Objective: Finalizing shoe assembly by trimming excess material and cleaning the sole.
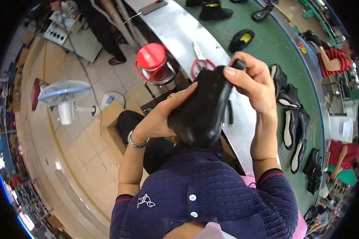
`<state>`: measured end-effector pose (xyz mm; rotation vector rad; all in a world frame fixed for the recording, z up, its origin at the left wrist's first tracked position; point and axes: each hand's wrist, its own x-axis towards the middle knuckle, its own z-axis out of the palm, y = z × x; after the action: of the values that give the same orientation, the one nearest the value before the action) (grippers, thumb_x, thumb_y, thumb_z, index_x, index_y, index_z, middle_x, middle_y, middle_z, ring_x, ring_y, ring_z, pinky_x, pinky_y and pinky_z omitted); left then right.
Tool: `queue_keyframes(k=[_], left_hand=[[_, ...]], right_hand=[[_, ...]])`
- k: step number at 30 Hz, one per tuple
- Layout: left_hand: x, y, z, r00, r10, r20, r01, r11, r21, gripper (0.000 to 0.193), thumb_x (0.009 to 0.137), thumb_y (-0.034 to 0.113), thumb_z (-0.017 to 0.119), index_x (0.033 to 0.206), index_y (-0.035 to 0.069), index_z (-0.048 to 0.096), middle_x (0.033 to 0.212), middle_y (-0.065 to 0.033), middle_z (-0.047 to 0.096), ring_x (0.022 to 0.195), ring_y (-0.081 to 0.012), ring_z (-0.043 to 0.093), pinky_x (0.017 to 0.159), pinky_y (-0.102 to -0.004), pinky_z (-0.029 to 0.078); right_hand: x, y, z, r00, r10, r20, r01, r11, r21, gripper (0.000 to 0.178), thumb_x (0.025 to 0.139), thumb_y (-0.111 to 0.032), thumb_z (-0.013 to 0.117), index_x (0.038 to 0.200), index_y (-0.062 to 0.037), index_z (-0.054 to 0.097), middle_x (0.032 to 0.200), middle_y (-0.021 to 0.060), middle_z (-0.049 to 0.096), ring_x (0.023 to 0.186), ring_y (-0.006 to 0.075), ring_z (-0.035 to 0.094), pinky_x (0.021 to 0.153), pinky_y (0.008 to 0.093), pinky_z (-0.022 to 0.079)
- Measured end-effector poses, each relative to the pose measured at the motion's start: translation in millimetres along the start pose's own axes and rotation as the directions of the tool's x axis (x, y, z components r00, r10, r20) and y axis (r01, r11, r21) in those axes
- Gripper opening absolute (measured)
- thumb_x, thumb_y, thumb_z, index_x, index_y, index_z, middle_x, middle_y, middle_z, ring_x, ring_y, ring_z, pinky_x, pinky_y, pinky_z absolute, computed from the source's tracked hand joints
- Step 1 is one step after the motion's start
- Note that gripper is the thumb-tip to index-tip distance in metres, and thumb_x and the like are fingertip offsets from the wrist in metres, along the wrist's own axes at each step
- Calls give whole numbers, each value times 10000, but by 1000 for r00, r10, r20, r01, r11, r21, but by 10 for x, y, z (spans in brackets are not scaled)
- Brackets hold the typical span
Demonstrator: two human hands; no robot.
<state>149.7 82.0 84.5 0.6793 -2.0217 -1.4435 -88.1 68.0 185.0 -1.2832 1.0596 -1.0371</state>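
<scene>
Both hands hold up a smooth black leather shoe (201, 107) in front of my chest, its rounded end toward me. My left hand (163, 115) is wrapped round its left side, thumb along the upper edge and the other fingers hidden beneath. At the far right part of the shoe, my right hand (253, 77) pinches a black edge or tab between thumb and fingers. Just beyond the shoe, scissors with red handles (202, 61) lie on the metal bench top (179, 34). A small dark green-handled tool (230, 113) lies partly hidden beside the shoe's right side.
A green conveyor belt (263, 47) carries several black shoes (293, 123) to the right. A red-lidded container (151, 57) stands left of the bench, with a white fan (66, 95) farther left. A phone (153, 6) lies on the bench's far end. Other people work across the belt.
</scene>
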Motion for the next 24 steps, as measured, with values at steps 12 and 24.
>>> queue_keyframes(k=[12, 24], left_hand=[[-574, -486, 415, 933, -173, -316, 21, 902, -432, 1058, 695, -6, 777, 1523, 67, 122, 1538, -87, 257, 1375, -164, 305, 1123, -300, 240], [180, -645, 538, 959, -39, -279, -86, 903, -421, 1112, 681, 68, 830, 1528, 101, 111, 1497, -93, 328, 1339, -181, 369, 1099, -313, 295]], right_hand=[[210, 553, 589, 989, 37, 143, -72, 965, 251, 262, 952, -205, 600, 1102, 10, 599, 678, -50, 530, 555, 25, 458, 521, 187, 345], [-413, 566, -7, 992, 102, -78, -106, 993, -58, 350, 938, -167, 603, 1246, -7, 559, 983, 7, 601, 960, 86, 558, 844, 250, 458]])
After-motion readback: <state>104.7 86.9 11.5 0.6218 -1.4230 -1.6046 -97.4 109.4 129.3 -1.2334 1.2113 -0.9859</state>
